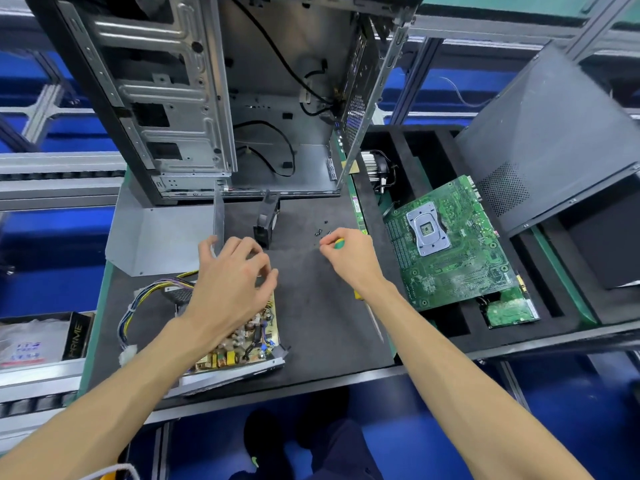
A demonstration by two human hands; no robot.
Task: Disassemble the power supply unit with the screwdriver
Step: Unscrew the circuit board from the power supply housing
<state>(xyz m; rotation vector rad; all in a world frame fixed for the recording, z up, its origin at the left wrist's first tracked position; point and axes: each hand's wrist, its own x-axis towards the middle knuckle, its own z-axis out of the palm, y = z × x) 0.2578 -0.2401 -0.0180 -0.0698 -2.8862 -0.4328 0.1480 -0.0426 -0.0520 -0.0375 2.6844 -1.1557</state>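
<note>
Power supply unit point(239, 344) open under loosely curled left hand point(230, 282), right hand point(349, 258) fingers gripping screwdriver point(338, 243)

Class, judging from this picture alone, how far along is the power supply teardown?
Done: the metal cover is off, the circuit board exposed, loose screws and a fan lie on the mat. In hand: the right hand holds the screwdriver; the left hand hovers over the board. Left: the board sits in its tray.

An open computer case point(214, 98) stands beyond both hands; a green motherboard point(450, 244) lies right of them.
</note>
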